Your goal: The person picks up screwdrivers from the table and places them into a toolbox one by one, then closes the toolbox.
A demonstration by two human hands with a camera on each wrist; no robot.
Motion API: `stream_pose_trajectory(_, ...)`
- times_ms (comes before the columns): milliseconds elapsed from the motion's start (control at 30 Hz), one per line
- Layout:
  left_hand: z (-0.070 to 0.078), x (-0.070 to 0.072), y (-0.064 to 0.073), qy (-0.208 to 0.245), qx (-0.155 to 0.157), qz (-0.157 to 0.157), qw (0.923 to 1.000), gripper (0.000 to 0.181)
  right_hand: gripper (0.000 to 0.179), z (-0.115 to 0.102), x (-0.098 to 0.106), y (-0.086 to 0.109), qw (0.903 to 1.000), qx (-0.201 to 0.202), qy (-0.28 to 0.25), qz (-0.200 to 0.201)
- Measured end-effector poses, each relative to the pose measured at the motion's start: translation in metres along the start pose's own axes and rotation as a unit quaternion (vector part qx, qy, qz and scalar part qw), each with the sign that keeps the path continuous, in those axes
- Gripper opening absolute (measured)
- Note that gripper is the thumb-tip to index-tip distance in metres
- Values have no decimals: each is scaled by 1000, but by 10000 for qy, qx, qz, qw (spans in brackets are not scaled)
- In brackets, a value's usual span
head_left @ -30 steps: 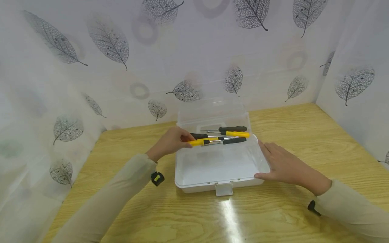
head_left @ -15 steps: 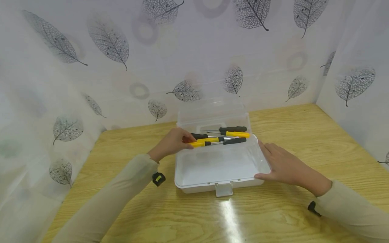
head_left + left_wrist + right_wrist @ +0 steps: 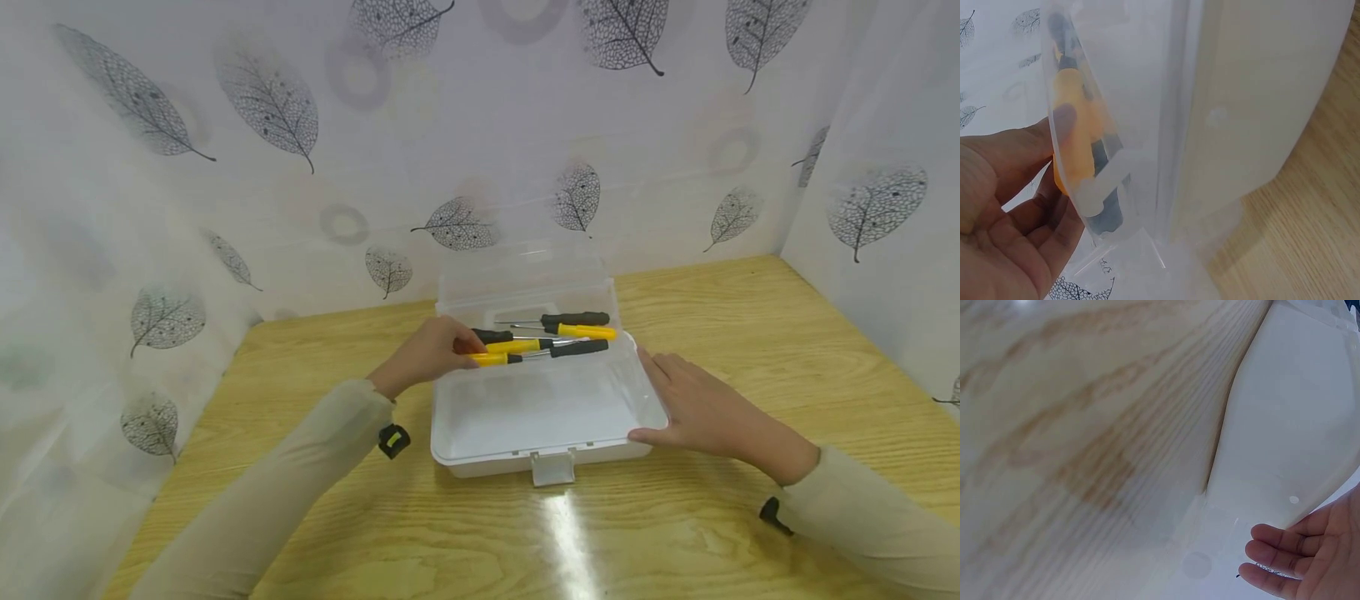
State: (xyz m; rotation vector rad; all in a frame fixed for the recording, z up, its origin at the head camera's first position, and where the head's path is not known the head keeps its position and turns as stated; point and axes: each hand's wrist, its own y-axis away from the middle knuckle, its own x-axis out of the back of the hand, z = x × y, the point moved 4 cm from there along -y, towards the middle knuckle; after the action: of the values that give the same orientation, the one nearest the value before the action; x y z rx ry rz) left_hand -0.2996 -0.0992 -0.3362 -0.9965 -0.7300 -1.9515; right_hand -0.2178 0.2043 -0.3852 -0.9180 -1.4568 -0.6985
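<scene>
My left hand point(image 3: 431, 350) pinches the yellow handle of a screwdriver point(image 3: 492, 359) at the left end of the open transparent lid point(image 3: 525, 271). Its shaft points right, towards a black-handled screwdriver point(image 3: 579, 347). Just behind lies another yellow screwdriver point(image 3: 521, 345). Through the clear lid wall, the left wrist view shows thumb and fingers at the orange-yellow handle point(image 3: 1072, 134). My right hand point(image 3: 690, 404) rests against the right side of the white plastic box point(image 3: 540, 462), thumb on its front corner. In the right wrist view its fingers point(image 3: 1275, 553) are extended beside the box wall.
Further back in the lid lie a black screwdriver point(image 3: 573, 318) and a yellow one point(image 3: 585, 332). A black handle point(image 3: 491, 336) shows beside my left fingers. The box's front latch point(image 3: 552, 468) hangs down over the wooden table point(image 3: 360, 533). A leaf-print curtain point(image 3: 510, 125) encloses the back and sides.
My left hand has shifted slightly right and towards the front with the yellow screwdriver, which now lies lower and apart from the yellow one behind. My right hand and the box stay still.
</scene>
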Motion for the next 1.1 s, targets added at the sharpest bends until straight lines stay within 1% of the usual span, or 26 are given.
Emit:
stream_pose_trajectory(167,0,0,0,-63,-74,-21,10000,18,110,0,0,0,10000,-36,-9,-13)
stream_pose_trajectory(367,1,0,-1,-84,-128,-94,9998,19,112,-1,1,0,10000,22,17,-38)
stream_pose_trajectory(567,-1,0,-2,-157,-128,-135,9997,19,112,-2,1,0,10000,6,-2,-52)
stream_pose_trajectory(900,0,1,-1,-143,-217,-194,9995,19,111,-1,2,-1,10000,30,46,-10)
stream_pose_trajectory(1100,1,1,-2,-257,-250,-216,9991,18,110,-1,1,0,10000,-45,21,-27)
